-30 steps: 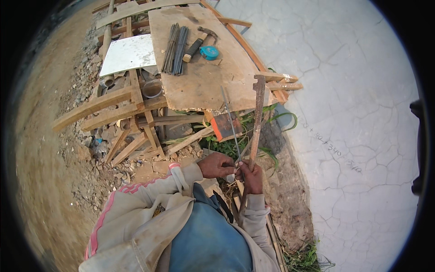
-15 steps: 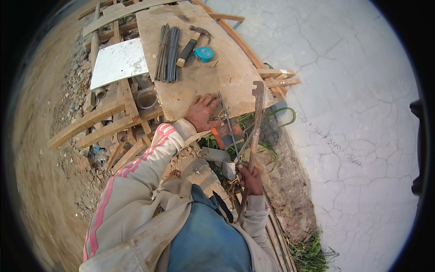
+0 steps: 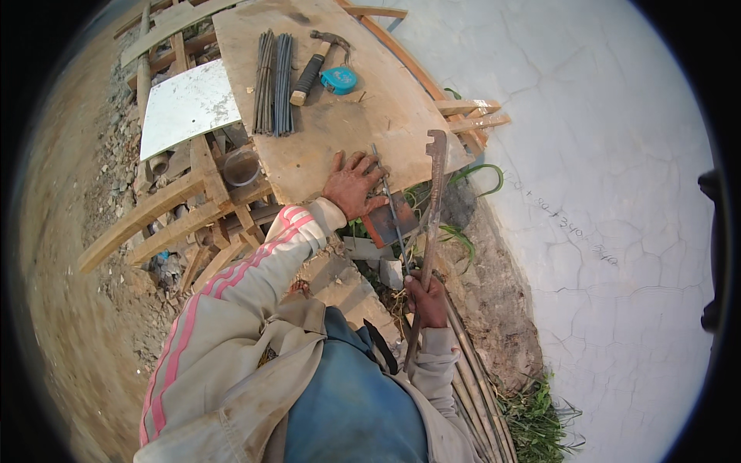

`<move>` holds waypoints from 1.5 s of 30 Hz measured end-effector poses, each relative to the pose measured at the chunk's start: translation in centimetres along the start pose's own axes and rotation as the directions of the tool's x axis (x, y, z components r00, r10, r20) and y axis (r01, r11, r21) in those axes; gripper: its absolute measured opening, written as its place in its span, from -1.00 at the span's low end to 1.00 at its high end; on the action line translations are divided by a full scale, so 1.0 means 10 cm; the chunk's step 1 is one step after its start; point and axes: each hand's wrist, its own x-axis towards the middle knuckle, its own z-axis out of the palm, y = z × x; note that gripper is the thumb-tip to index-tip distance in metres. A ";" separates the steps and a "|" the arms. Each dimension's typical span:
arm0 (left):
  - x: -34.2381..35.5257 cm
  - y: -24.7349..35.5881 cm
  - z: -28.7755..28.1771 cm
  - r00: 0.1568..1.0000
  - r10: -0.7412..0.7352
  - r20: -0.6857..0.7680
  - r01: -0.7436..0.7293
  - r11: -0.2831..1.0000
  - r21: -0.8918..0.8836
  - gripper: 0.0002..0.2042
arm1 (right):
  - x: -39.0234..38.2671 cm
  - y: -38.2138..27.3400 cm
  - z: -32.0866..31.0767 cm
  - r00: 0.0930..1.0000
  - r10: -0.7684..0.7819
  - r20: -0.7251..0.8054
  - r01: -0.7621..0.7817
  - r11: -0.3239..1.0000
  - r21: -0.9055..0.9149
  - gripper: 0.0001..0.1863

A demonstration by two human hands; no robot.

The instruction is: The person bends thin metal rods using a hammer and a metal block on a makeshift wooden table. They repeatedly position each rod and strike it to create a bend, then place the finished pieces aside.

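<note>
My left hand rests palm down on the plywood board, fingers spread, its thumb and fingertips beside a thin steel rod. The rod slants from the board's near edge toward me, over a dark plate with an orange edge. My right hand is closed round a long rusty bar with a notched, hooked head, held upright. The rod's near end reaches the right hand's fingers; whether they grip it too is hard to tell.
On the board lie two bundles of thin rods, a claw hammer and a turquoise tape measure. Timber beams and a white panel are at left. A cracked pale wall rises at right, with poles and grass below.
My left hand has slid a little to the right on the board, closer to the rod. The view has shifted slightly; my right hand keeps its hold on the bar.
</note>
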 end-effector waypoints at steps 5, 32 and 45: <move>0.03 0.00 0.01 1.000 -0.004 0.000 0.004 1.000 -0.026 -0.37 | 0.01 0.03 0.00 1.000 -0.020 0.000 0.019 0.998 -0.063 -0.79; 0.03 0.02 0.15 0.999 -0.051 -0.010 0.052 0.998 0.028 -0.34 | -0.01 0.01 -2.06 0.983 -0.176 0.058 0.113 0.322 -0.940 -0.48; 0.04 0.02 0.10 0.997 -0.071 0.034 0.070 0.997 0.043 -0.30 | 1.11 -0.59 -2.33 0.946 -0.148 0.288 0.288 -0.021 -0.957 -0.65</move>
